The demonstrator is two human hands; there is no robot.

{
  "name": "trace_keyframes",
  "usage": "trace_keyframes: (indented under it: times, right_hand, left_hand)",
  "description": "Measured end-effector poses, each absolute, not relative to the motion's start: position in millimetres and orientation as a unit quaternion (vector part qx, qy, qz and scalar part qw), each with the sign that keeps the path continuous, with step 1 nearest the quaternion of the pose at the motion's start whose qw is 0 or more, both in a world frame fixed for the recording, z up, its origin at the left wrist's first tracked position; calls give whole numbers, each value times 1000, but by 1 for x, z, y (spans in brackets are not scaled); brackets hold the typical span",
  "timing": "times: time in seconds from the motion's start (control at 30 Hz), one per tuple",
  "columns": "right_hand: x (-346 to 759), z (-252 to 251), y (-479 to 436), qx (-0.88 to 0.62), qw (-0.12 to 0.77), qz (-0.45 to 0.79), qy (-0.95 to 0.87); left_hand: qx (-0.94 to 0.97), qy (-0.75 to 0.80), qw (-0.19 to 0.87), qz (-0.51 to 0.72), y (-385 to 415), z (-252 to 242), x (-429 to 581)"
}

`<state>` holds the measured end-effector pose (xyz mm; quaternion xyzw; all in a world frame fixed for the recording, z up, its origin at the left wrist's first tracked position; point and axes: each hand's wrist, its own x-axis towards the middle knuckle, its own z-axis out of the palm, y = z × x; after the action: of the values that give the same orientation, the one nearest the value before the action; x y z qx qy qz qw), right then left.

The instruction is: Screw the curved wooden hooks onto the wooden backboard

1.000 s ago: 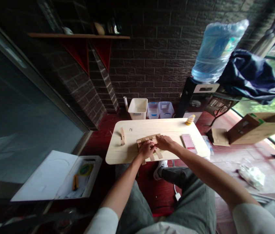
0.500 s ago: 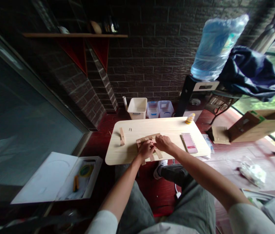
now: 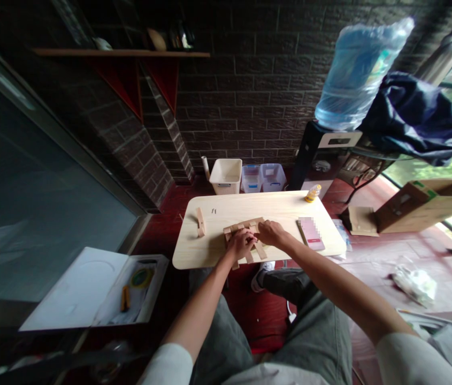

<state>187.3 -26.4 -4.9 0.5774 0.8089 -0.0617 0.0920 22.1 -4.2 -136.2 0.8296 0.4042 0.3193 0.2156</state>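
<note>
A light wooden slatted piece [image 3: 237, 227] lies at the near edge of the table, and several of its slats stick out towards me. My left hand [image 3: 242, 243] rests on it with bent fingers pressed together. Close beside, my right hand [image 3: 270, 232] is closed over the slats at the right end. The fingertips of both hands nearly meet, and what they pinch is too small to make out. Further left on the table lies a separate wooden piece [image 3: 200, 222]. Two small dark slim pieces [image 3: 213, 211] lie near it.
On the pale table [image 3: 185, 251] are a pink flat booklet or box [image 3: 311, 235] and a small yellow-capped bottle [image 3: 313, 193]. Plastic bins [image 3: 226, 187] and a water dispenser [image 3: 314, 155] stand behind. An open white case [image 3: 157, 267] is at left, a cardboard box [image 3: 410, 208] at right.
The view has shifted very slightly. Both hands stay at the slatted piece, with only a small movement of the right hand.
</note>
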Motion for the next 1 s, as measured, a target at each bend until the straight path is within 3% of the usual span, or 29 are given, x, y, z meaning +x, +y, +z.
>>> trace_keyframes:
  times: [0.2, 0.57, 0.8, 1.0]
  right_hand:
    - [197, -4, -27, 500, 82, -64, 860]
    - [197, -13, -24, 581, 89, -61, 807]
    - [207, -9, -25, 478, 49, -72, 874]
    - [201, -13, -22, 529, 91, -44, 842]
  left_hand:
    - [829, 390, 233, 324, -4, -132, 23]
    - [830, 393, 216, 331, -3, -141, 21]
    - [828, 393, 218, 337, -3, -141, 23]
    - [823, 403, 232, 325, -6, -134, 22]
